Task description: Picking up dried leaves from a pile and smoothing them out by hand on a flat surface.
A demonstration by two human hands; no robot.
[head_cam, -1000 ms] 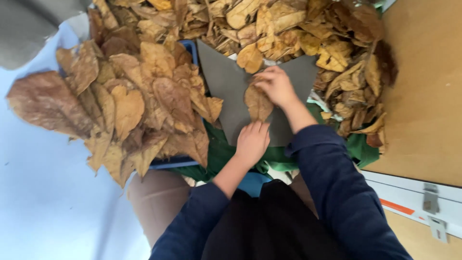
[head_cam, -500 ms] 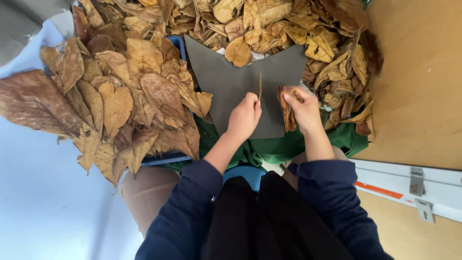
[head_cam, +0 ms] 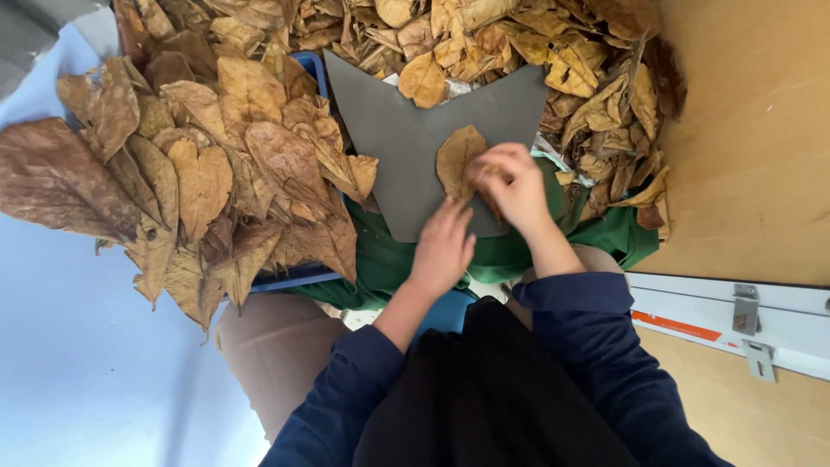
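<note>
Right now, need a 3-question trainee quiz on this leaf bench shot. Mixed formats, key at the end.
1. True or false: the right hand touches the dry leaf on the grey sheet.
2. The big leaf pile on the person's left lies partly over which thing? A) blue tray B) metal bucket C) glass jar
3. Fill in: the left hand rests at the sheet's ____ edge, the one nearest the person.

Key: 1 true; 2 A; 3 lower

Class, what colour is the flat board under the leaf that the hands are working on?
The board is plain dark grey, seen in the head view.
</note>
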